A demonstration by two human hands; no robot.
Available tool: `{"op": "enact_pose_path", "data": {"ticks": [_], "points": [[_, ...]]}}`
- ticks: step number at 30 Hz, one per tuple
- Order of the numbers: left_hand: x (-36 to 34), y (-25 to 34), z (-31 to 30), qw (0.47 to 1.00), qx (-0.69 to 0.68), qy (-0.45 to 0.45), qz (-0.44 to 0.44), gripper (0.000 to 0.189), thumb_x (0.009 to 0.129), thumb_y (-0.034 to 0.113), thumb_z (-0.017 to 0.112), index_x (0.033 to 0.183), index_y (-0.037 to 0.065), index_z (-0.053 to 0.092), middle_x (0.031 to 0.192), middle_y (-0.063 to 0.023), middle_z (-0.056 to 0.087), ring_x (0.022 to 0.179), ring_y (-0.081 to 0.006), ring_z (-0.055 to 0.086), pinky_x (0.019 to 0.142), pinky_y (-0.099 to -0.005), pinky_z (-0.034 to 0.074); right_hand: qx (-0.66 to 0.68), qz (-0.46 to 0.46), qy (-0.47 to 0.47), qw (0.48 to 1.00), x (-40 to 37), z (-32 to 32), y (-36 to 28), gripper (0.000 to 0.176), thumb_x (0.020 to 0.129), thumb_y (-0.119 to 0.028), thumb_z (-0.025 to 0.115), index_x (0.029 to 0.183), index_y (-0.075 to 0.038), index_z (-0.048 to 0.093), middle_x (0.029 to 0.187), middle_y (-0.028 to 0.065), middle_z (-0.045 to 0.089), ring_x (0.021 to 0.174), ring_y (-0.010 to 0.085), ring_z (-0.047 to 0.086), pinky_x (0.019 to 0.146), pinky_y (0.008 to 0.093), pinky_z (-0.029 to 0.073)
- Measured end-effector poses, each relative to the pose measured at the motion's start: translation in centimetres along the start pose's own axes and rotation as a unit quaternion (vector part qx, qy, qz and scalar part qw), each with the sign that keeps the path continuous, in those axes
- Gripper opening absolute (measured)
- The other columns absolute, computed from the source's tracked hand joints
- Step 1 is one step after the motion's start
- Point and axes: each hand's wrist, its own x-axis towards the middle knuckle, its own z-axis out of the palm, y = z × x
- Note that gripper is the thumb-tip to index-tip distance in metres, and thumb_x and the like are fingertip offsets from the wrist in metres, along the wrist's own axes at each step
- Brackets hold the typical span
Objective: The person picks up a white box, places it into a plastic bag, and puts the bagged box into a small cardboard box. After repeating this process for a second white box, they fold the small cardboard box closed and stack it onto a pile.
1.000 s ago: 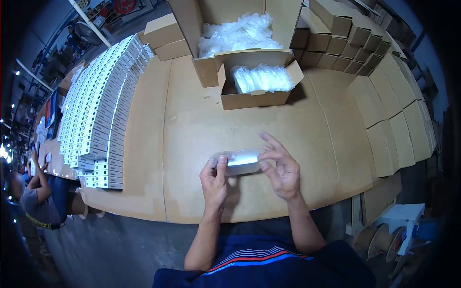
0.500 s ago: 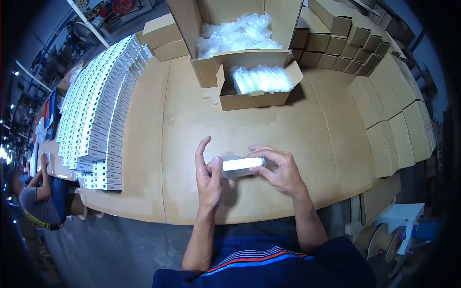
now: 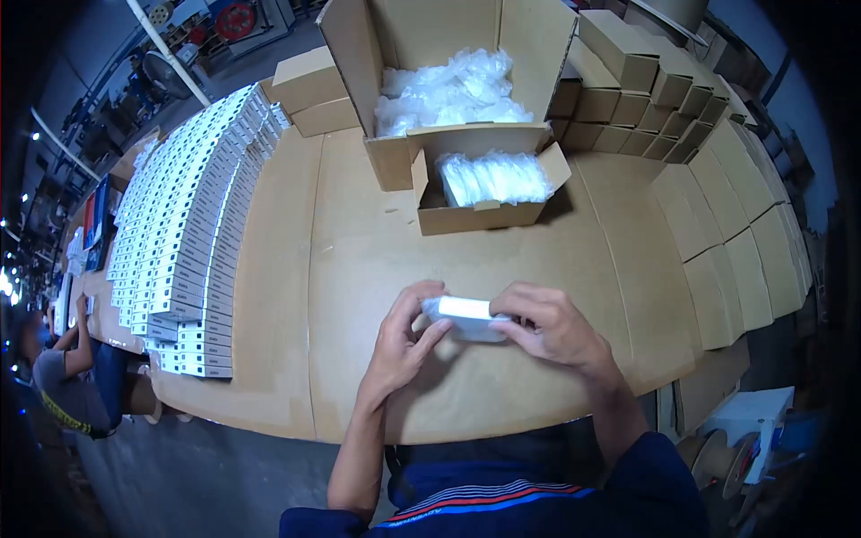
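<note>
A small white box [image 3: 466, 308] in a clear plastic wrapper is held between both hands, above the front middle of the table. My left hand [image 3: 408, 339] grips its left end, the thumb in front and the fingers curled behind. My right hand [image 3: 554, 330] pinches the right end between thumb and fingers. Beyond them stands an open cardboard carton [image 3: 480, 220] holding a row of plastic-wrapped packs [image 3: 498, 179]. Behind that, a larger open carton [image 3: 390, 163] contains loose clear plastic bags [image 3: 453, 94].
Stacked white printed boxes [image 3: 193, 238] line the table's left side. Brown cartons [image 3: 731, 238] are piled along the right and back right, with two more cartons [image 3: 314, 94] at the back left. A seated person [image 3: 76, 377] is at far left. Wire spools [image 3: 717, 457] sit below right.
My left fingers have gone from spread to curled around the box's left end. My right hand has shifted slightly right and down. The whole view has tilted slightly, so the cartons appear lower.
</note>
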Motion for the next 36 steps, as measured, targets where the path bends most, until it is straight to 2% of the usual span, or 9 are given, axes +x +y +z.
{"op": "enact_pose_path", "data": {"ticks": [3, 5, 7, 11, 15, 18, 23, 30, 36], "points": [[2.8, 2.8, -0.2, 0.988, 0.131, 0.068, -0.038, 0.049, 0.102, 0.013, 0.062, 0.149, 0.007, 0.049, 0.143, -0.0172, 0.051, 0.13, -0.0298, 0.055, 0.108, -0.0426, 0.047, -0.036, 0.033, 0.085, 0.995, 1.8, -1.5, -0.1, 0.02, 0.086, -0.004, 0.078, 0.104, -0.001, 0.07, 0.095, 0.0125, 0.069, 0.077, 0.0254, 0.071, 0.064, 0.035, 0.058], [5.1, 2.3, -0.8, 0.967, 0.246, 0.066, 0.016, 0.051, 0.103, 0.015, 0.061, 0.151, 0.009, 0.048, 0.144, -0.02, 0.048, 0.13, -0.0342, 0.054, 0.108, -0.0444, 0.047, 0.002, 0.078, 0.169, 0.982, 3.2, -1.0, 1.0, 0.02, 0.087, -0.001, 0.077, 0.104, 0.0, 0.068, 0.095, 0.0117, 0.068, 0.072, 0.0193, 0.07, 0.052, 0.0295, 0.056], [7.5, 1.4, -1.4, 0.938, 0.33, 0.065, 0.082, 0.053, 0.102, 0.016, 0.061, 0.153, 0.011, 0.047, 0.145, -0.0228, 0.046, 0.129, -0.0402, 0.053, 0.109, -0.0469, 0.046, 0.004, 0.073, 0.248, 0.966, 5.3, -0.1, 1.7, 0.019, 0.088, 0.001, 0.076, 0.105, 0.002, 0.067, 0.097, 0.0118, 0.066, 0.072, 0.0173, 0.07, 0.051, 0.0269, 0.06], [10.0, -0.9, -1.7, 0.925, 0.362, 0.083, 0.075, 0.059, 0.102, 0.016, 0.063, 0.156, 0.008, 0.042, 0.143, -0.024, 0.049, 0.13, -0.0407, 0.052, 0.11, -0.0475, 0.044, 0.001, 0.025, 0.342, 0.939, 9.9, 2.4, 2.7, 0.023, 0.088, 0.002, 0.075, 0.109, 0.001, 0.067, 0.095, 0.0117, 0.063, 0.072, 0.0188, 0.069, 0.053, 0.0285, 0.063], [9.9, -1.9, -1.9, 0.925, 0.354, 0.107, 0.085, 0.065, 0.101, 0.015, 0.064, 0.159, 0.007, 0.037, 0.145, -0.0244, 0.051, 0.131, -0.0405, 0.052, 0.11, -0.0472, 0.045, -0.099, -0.021, 0.352, 0.931, 12.7, 5.0, 4.9, 0.03, 0.087, 0.002, 0.075, 0.115, -0.001, 0.066, 0.091, 0.0138, 0.059, 0.073, 0.0286, 0.068, 0.056, 0.0354, 0.062], [9.7, -1.9, -2.0, 0.921, 0.36, 0.107, 0.1, 0.065, 0.1, 0.013, 0.065, 0.159, 0.007, 0.037, 0.146, -0.0239, 0.05, 0.131, -0.04, 0.052, 0.11, -0.0474, 0.044, -0.171, -0.002, 0.328, 0.929, 12.9, 6.7, 7.0, 0.025, 0.087, 0.004, 0.074, 0.11, 0.001, 0.066, 0.094, 0.0128, 0.063, 0.073, 0.0246, 0.069, 0.057, 0.0304, 0.067], [9.7, -1.8, -2.2, 0.908, 0.396, 0.083, 0.112, 0.065, 0.094, 0.009, 0.067, 0.154, 0.004, 0.043, 0.143, -0.0211, 0.051, 0.124, -0.0405, 0.054, 0.108, -0.0486, 0.046, -0.198, 0.036, 0.295, 0.934, 13.1, 6.9, 7.9, 0.016, 0.089, -0.003, 0.075, 0.103, 0.0, 0.068, 0.09, 0.0162, 0.062, 0.065, 0.031, 0.066, 0.054, 0.0412, 0.052], [9.6, -2.6, -2.4, 0.907, 0.398, 0.094, 0.106, 0.067, 0.092, 0.01, 0.069, 0.153, 0.0, 0.042, 0.141, -0.0221, 0.053, 0.122, -0.0415, 0.053, 0.107, -0.0487, 0.046, -0.242, 0.109, 0.245, 0.932, 14.1, 7.9, 7.7, 0.012, 0.088, -0.007, 0.073, 0.097, -0.002, 0.066, 0.091, 0.0181, 0.061, 0.074, 0.04, 0.066, 0.065, 0.0514, 0.052], [9.3, -2.8, -2.2, 0.903, 0.405, 0.09, 0.109, 0.07, 0.091, 0.009, 0.071, 0.153, -0.001, 0.041, 0.142, -0.0226, 0.053, 0.123, -0.042, 0.053, 0.107, -0.0479, 0.046, -0.303, 0.208, 0.19, 0.91, 14.3, 8.8, 7.3, 0.013, 0.093, -0.012, 0.067, 0.095, 0.0, 0.069, 0.106, 0.0193, 0.06, 0.077, 0.0438, 0.069, 0.065, 0.0555, 0.055]]}}
